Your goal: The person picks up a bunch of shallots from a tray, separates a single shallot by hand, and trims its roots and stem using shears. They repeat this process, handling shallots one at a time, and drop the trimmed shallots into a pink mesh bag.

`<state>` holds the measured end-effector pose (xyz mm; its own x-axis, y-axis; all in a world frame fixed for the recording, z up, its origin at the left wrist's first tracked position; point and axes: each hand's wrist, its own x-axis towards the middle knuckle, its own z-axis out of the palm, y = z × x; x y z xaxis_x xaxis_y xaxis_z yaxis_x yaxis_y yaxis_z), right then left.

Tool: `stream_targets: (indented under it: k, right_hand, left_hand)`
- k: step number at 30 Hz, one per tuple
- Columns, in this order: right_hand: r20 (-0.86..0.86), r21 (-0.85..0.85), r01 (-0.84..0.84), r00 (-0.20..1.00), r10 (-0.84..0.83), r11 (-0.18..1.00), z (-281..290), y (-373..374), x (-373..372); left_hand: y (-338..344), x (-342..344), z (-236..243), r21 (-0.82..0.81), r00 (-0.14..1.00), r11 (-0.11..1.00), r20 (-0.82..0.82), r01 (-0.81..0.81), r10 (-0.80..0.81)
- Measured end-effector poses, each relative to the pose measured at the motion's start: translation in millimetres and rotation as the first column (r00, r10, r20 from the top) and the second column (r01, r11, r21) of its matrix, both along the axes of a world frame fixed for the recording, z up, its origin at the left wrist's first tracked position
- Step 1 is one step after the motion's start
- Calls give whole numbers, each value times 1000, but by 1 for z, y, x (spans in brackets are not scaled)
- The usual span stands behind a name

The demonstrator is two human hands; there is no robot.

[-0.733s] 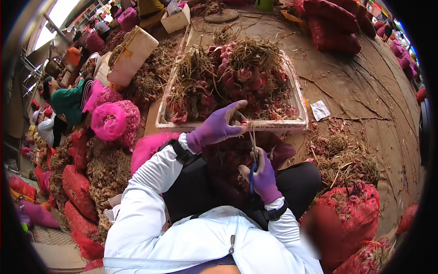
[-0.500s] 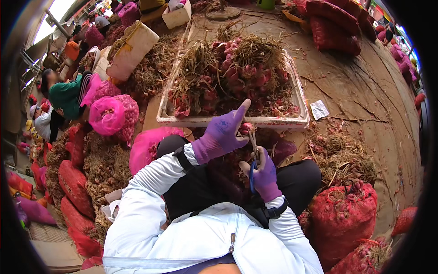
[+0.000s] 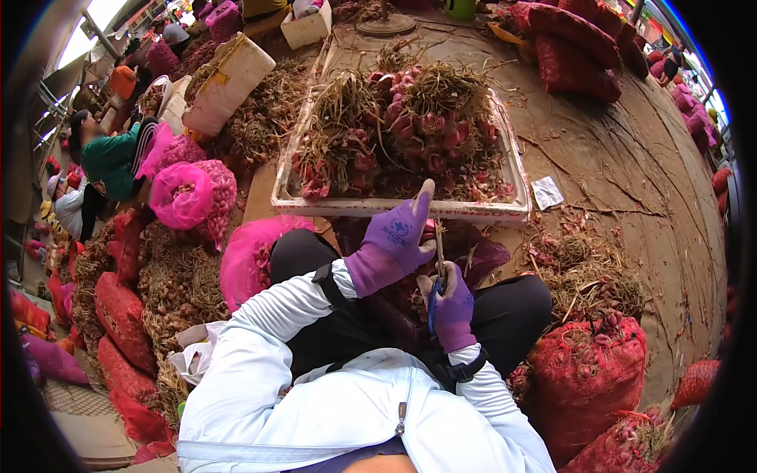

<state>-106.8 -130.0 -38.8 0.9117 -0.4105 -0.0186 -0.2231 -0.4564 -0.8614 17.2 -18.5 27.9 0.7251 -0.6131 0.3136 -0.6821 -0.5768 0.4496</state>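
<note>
- Head view: caught at the left hand (image 3: pixel 392 246), purple-gloved, a red bulb (image 3: pixel 428 231), mostly hidden, showing only as a sliver beyond the thumb tip.
- Pinched close around that bulb, with forefinger stretched out toward the crate.
- Wrapped around the blue handles of a pair of scissors (image 3: pixel 440 246): the right hand (image 3: pixel 451 303), gloved in matching purple.
- Pointed away from the body, blades close together, just right of the bulb; cannot tell whether touching.
- Just beyond both hands, a white crate (image 3: pixel 402 206) heaped with red bulbs and dry stalks (image 3: pixel 434 130).
- Below the grip, between black-clad knees (image 3: pixel 516 303), a dark purple mesh bag (image 3: pixel 487 258).
- Near the left knee, a pink mesh bag (image 3: pixel 240 260); off to the right, a straw-coloured pile (image 3: pixel 591 272) above a bulging red net sack (image 3: pixel 591 366).
- Farther left, a person in green (image 3: pixel 110 162).
</note>
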Motion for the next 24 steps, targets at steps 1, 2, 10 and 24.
stream_targets:
  k: [1,2,10,24]
  right_hand:
    - [0,-1,2,1000,-2,1000,-2,0,0]
    - [35,-69,4,999,-1,998,-4,-1,1]
    - [54,-218,13,999,-1,976,6,-2,-3]
    - [230,667,-7,953,-197,745,30,-9,23]
  left_hand:
    - [-1,-1,0,0,1000,1000,-13,-9,9]
    - [-2,-2,1,2,999,1000,-26,-20,20]
    - [-2,-7,1,19,997,996,-14,-81,82]
    - [7,-18,-8,-38,974,979,-104,200,-203]
